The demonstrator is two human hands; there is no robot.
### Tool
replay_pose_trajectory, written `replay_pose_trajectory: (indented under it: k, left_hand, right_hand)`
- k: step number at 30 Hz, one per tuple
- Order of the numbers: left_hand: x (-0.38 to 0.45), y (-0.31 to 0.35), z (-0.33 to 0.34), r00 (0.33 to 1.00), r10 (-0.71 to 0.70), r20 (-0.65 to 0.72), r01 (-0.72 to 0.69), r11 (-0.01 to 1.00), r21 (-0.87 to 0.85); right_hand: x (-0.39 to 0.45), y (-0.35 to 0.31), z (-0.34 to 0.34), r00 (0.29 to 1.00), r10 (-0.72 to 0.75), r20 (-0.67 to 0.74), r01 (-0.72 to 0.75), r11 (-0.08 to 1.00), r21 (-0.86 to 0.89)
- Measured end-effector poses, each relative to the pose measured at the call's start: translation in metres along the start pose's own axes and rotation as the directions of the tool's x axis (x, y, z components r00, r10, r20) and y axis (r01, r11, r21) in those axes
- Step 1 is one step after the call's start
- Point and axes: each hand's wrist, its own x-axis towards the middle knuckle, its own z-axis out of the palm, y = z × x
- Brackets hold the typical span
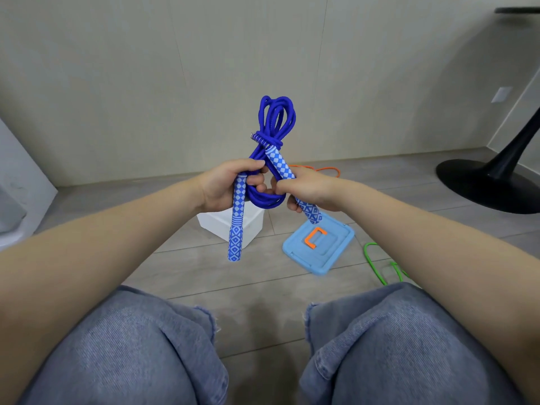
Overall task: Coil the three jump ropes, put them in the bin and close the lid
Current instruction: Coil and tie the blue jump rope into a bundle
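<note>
Left hand (230, 185) curled round blue rope (276, 118) bundle, one handle hanging down. Right hand (306, 190) gripping other handle (280, 165), slanted up-left. Bin (230, 220) directly below, nearer left; lid (318, 244) off, rightward.

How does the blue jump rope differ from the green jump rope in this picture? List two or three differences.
The blue jump rope is coiled into a bundle; the green jump rope lies loose. The blue one is held up by the left hand and right hand; the green one rests on the floor. Blue's patterned handles show; green's are out of sight.
</note>
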Motion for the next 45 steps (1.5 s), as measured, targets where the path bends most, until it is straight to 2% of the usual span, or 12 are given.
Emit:
replay_pose_trajectory:
  k: [3,8,11,15,20,22,25,32,35,38,41,45]
  left_hand:
    - [-0.001,-0.004,0.005,0.999,-0.003,-0.052,0.008,0.996,0.09]
    - [-0.001,-0.008,0.009,0.996,0.015,-0.084,-0.008,0.997,0.074]
    - [0.001,-0.011,0.005,0.993,-0.014,-0.119,0.024,0.996,0.084]
    - [0.002,-0.013,-0.003,0.988,-0.038,-0.15,0.049,0.996,0.075]
    - [0.004,-0.011,-0.003,0.986,-0.001,-0.167,0.011,0.998,0.059]
    - [0.004,-0.012,-0.005,0.984,-0.005,-0.178,0.017,0.998,0.065]
    - [0.004,-0.014,-0.006,0.983,-0.018,-0.182,0.03,0.998,0.061]
    - [0.002,-0.014,-0.007,0.974,-0.037,-0.225,0.044,0.999,0.027]
    - [0.0,-0.013,-0.002,0.979,-0.049,-0.2,0.049,0.999,-0.005]
    - [0.001,-0.015,0.002,0.979,-0.067,-0.191,0.065,0.998,-0.019]
    - [0.001,-0.016,0.002,0.978,-0.075,-0.192,0.073,0.997,-0.018]
    - [0.003,-0.016,0.004,0.977,-0.011,-0.211,0.008,1.0,-0.014]
  right_hand:
    - [-0.001,0.004,0.0,0.998,0.005,0.063,-0.002,0.999,-0.037]
    - [-0.003,0.006,0.001,0.995,0.056,0.088,-0.048,0.995,-0.088]
    - [0.0,0.011,-0.001,0.995,0.091,0.038,-0.083,0.983,-0.165]
    - [0.006,0.013,-0.005,0.989,0.083,-0.119,-0.117,0.944,-0.31]
    - [0.008,0.008,-0.003,0.987,0.027,-0.161,-0.053,0.987,-0.155]
    - [0.008,0.008,-0.004,0.978,-0.007,-0.208,-0.025,0.988,-0.155]
    - [0.008,0.007,-0.002,0.969,-0.104,-0.224,0.063,0.981,-0.183]
    - [0.006,0.001,0.006,0.932,-0.291,-0.217,0.296,0.955,-0.008]
    - [0.009,-0.001,0.012,0.907,-0.276,-0.318,0.316,0.945,0.082]
    - [0.008,-0.006,0.016,0.872,-0.297,-0.39,0.326,0.945,0.008]
    - [0.006,-0.005,0.014,0.855,-0.378,-0.355,0.367,0.925,-0.102]
    - [0.005,-0.005,0.01,0.858,-0.312,-0.409,0.371,0.926,0.074]
